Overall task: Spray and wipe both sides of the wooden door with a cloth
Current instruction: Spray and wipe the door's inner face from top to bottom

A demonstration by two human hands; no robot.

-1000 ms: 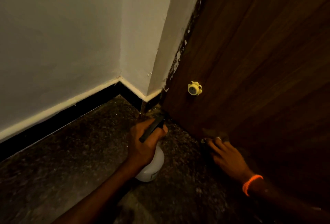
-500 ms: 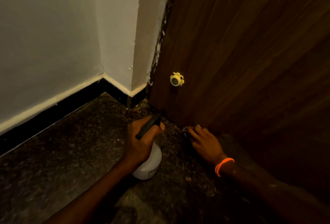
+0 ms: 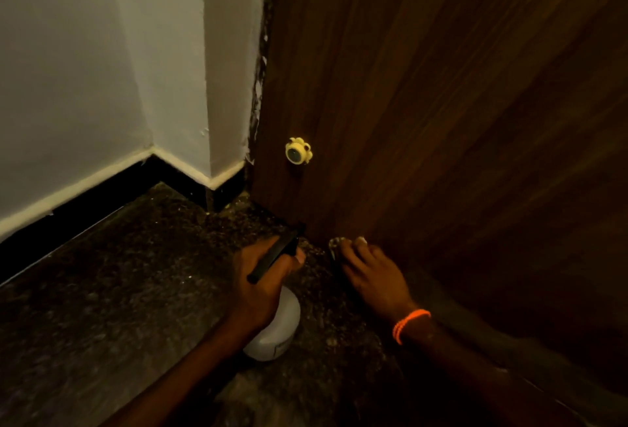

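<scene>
Low in the scene, the white wall point(image 3: 85, 69) stood at left with its black skirting point(image 3: 102, 195) meeting the speckled floor point(image 3: 119, 290). The left hand point(image 3: 265, 277) gripped the white spray bottle point(image 3: 275, 331), nozzle aimed at the door foot. A yellow stopper point(image 3: 298, 150) sat on the wooden door point(image 3: 441, 103). At right, the right hand point(image 3: 370, 273) pressed a barely visible cloth point(image 3: 336, 245) to the door's bottom edge; grip unclear. Judged: wiping step, lowest strip. Next: sweep right along the edge.

Dark-brown grained door point(image 3: 441, 120), white bottle point(image 3: 275, 335), orange bracelet point(image 3: 409, 324).
</scene>
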